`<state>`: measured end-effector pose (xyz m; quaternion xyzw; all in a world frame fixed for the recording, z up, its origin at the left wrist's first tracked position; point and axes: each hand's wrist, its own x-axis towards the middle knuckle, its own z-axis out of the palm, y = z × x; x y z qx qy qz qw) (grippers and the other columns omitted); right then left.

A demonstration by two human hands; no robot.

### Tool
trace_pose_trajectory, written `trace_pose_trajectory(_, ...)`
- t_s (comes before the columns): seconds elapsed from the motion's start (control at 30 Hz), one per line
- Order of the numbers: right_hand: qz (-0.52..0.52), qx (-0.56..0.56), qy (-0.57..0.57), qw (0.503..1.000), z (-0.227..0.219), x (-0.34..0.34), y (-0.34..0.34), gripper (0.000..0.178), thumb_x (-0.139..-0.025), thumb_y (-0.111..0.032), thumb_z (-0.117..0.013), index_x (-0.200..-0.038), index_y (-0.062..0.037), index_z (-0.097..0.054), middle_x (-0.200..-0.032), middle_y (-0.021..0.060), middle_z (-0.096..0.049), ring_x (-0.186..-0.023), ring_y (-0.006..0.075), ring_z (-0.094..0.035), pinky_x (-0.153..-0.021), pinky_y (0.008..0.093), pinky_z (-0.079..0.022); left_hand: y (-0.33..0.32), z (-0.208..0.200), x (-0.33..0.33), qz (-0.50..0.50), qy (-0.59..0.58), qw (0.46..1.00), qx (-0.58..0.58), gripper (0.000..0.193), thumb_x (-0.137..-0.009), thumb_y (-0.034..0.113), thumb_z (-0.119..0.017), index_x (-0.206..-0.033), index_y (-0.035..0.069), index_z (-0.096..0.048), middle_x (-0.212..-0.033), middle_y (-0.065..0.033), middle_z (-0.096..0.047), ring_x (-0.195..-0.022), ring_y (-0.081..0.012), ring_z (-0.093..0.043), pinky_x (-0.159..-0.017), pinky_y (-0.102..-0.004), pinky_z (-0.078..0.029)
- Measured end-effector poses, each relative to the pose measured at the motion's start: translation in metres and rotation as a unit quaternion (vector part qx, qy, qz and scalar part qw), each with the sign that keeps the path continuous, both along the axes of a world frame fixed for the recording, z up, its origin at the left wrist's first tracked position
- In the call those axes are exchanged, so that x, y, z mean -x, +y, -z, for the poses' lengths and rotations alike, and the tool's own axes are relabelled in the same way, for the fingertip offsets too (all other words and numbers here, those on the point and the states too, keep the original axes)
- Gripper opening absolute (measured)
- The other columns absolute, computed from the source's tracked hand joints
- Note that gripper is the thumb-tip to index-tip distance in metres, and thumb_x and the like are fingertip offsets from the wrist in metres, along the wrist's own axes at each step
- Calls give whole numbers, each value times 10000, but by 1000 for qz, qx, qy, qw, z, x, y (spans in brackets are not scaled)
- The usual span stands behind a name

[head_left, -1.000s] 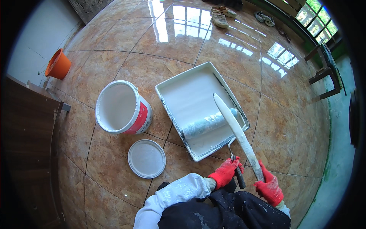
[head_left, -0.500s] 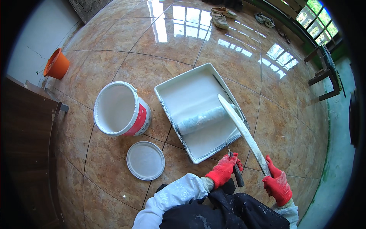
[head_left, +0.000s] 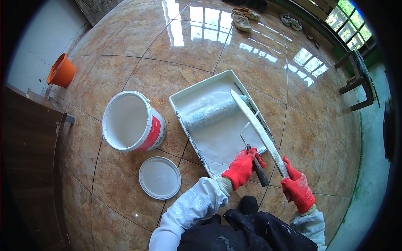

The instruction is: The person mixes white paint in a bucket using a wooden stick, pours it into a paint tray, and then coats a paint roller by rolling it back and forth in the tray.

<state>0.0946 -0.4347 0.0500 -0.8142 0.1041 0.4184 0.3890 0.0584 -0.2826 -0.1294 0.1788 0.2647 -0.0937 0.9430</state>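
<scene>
My left hand (head_left: pixel 240 168), in a red glove, is closed round the dark handle of a paint roller (head_left: pixel 212 113). The roller's sleeve, coated in white, lies across the far half of a white paint tray (head_left: pixel 177 109) holding white paint. In my right hand (head_left: pixel 298 187), also red-gloved, I grip the lower end of a long, flat, paint-smeared stick (head_left: pixel 264 138). Its far end slants up over the tray, at the roller's right end, and hides part of the roller's wire frame. Whether the stick touches the roller I cannot tell.
Left of the tray stands a white bucket (head_left: pixel 155 133) with a red label, its inside coated white. A round lid (head_left: pixel 160 178) lies on the tiled floor nearby. Farther off are an orange pot (head_left: pixel 62 71), dark furniture (head_left: pixel 31 159), sandals (head_left: pixel 241 21) and a chair (head_left: pixel 356 79).
The roller has moved away from me, toward the tray's far end. Both hands have gone forward, and the stick has shifted forward and slightly left with my right hand.
</scene>
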Motion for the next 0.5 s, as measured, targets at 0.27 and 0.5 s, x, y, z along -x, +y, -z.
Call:
trace_pose_trajectory(0.27, -27, -3, 3, 1000, -4, -5, 4, 739, -793, -56, -549, -1470, -236, -314, -592, 5, -508, -437, 88, -477, -393, 248, -404, -9, -6, 4, 7, 0, 1000, 15, 358, -993, 276, -464, -1207, -8, -430, -963, -93, -533, -885, -248, -609, -859, -431, -543)
trace_pose_trajectory(0.5, -80, 66, -16, 994, -23, -6, 15, 743, -787, -69, -553, -1474, -211, -308, -618, 13, -524, -445, 89, -479, -399, 255, -414, -25, -3, 19, 40, 7, 999, 30, 342, -999, 270, -449, -1212, 3, -420, -992, -99, -529, -903, -267, -616, -864, -430, -536)
